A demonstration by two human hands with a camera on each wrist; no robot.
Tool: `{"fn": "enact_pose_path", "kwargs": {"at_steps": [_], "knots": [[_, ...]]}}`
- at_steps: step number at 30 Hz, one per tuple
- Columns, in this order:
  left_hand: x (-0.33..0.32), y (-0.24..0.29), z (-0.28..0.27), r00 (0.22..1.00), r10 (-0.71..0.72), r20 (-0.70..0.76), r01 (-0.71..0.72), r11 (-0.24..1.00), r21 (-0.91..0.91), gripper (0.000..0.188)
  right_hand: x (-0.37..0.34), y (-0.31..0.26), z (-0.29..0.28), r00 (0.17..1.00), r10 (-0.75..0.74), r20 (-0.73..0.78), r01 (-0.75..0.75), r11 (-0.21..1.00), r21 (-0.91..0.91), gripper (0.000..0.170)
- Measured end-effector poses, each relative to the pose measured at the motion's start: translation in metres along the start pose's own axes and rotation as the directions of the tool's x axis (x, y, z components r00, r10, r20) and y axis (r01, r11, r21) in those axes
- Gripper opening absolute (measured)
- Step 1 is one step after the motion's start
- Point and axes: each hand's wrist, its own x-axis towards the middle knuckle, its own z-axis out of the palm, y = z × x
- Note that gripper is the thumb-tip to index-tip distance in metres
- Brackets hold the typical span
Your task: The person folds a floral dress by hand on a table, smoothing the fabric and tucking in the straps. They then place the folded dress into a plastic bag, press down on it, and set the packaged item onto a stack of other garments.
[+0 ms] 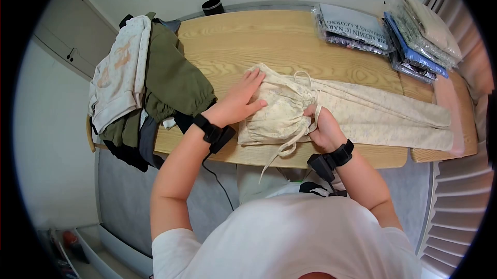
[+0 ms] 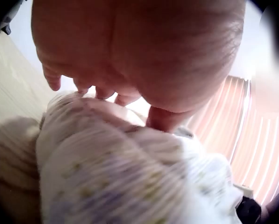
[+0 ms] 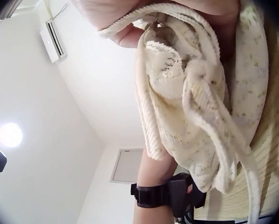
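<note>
Left hand (image 1: pixel 238 102) lies outstretched on the floral bundle (image 1: pixel 279 108), right hand (image 1: pixel 329 130) gripping its gathered edge (image 1: pixel 304 102).

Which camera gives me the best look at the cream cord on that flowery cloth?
The right wrist view: it shows the cord close up, even its ribbed texture, against the gathered cloth. The head view shows it smaller, looped by the right hand. In the left wrist view, I can't make it out.
</note>
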Motion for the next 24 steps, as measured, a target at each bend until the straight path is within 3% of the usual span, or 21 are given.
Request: {"fn": "enact_pose_path", "kwargs": {"at_steps": [2,4,6,8,11,14,17,19,22,24], "knots": [[0.009,-0.002,0.005,0.999,0.020,0.039,-0.022,0.999,0.039,0.066,0.001,0.001,-0.002,1.000,0.008,0.009,-0.009,0.992,0.127,0.036],[0.018,-0.005,0.011,0.984,-0.017,0.180,-0.023,0.975,0.220,0.072,-0.003,-0.002,0.003,1.000,-0.007,-0.026,0.011,0.989,0.149,0.035],[0.021,-0.003,0.016,0.976,-0.047,0.214,-0.016,0.959,0.284,0.072,-0.006,-0.001,0.013,0.998,-0.025,-0.066,0.036,0.984,0.172,0.034],[0.024,-0.002,0.017,0.965,-0.078,0.250,-0.014,0.938,0.346,0.072,-0.009,0.002,0.018,0.984,-0.174,-0.028,0.165,0.967,-0.196,0.033],[0.024,0.002,0.010,0.971,-0.048,0.235,-0.024,0.954,0.298,0.074,-0.016,-0.011,0.024,0.971,-0.236,-0.040,0.216,0.936,-0.278,0.033],[0.020,0.013,0.005,0.988,0.021,0.155,-0.045,0.987,0.153,0.077,-0.021,-0.027,0.020,0.975,-0.196,-0.099,0.157,0.936,-0.314,0.033],[0.023,0.019,0.010,0.979,0.004,0.205,-0.053,0.971,0.234,0.081,-0.013,-0.025,0.002,0.980,-0.145,-0.134,0.088,0.928,-0.362,0.034],[0.025,0.021,0.015,0.942,-0.087,0.323,-0.018,0.951,0.309,0.086,-0.009,-0.022,-0.006,0.976,-0.161,-0.150,0.094,0.920,-0.380,0.034],[0.026,0.017,0.030,0.937,-0.117,0.329,-0.021,0.922,0.387,0.091,-0.014,-0.019,-0.012,0.973,-0.146,-0.181,0.069,0.925,-0.374,0.036],[0.027,0.014,0.033,0.939,-0.113,0.326,-0.027,0.918,0.397,0.091,-0.027,-0.015,-0.004,0.794,-0.505,-0.338,0.297,0.808,-0.509,0.040]]}}
